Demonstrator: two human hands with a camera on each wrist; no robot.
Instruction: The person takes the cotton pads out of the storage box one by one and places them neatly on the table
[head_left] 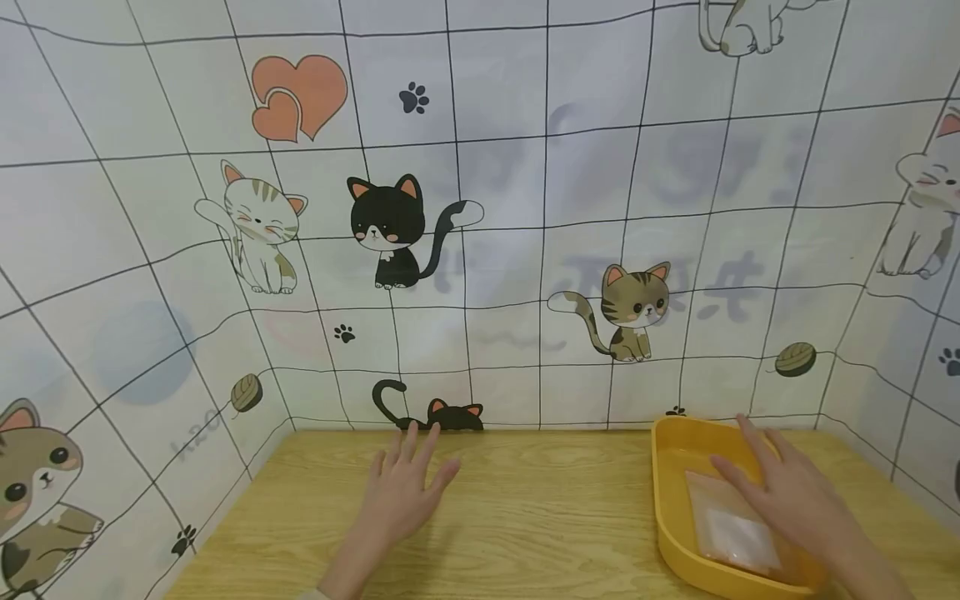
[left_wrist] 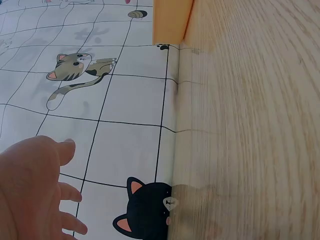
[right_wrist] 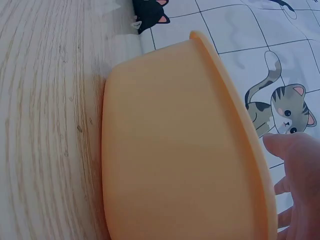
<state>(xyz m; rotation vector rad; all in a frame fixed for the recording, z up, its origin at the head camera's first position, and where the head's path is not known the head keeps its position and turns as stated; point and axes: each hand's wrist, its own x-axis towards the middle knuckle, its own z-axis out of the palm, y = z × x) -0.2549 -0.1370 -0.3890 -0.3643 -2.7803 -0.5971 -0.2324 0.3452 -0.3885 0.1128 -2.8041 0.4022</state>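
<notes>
A yellow-orange plastic tray (head_left: 671, 504) with raised walls stands at the right of the table. Inside it lies a flat, clear plastic packet (head_left: 731, 533) with something whitish in it, partly covered by my right hand in the head view. That right hand (head_left: 795, 500) is spread over the tray, holding nothing. In the right wrist view the thumb (right_wrist: 280, 144) shows beside the rim of the tray (right_wrist: 235, 115). My left hand (head_left: 401, 492) hovers over the left part of the table, fingers spread and nothing in them.
The wood-grain tabletop (head_left: 547, 508) ends at a white cloth backdrop (head_left: 502, 333) printed with cats and grid lines. This cloth also rises along the left and right sides. The tray stands close to the back edge.
</notes>
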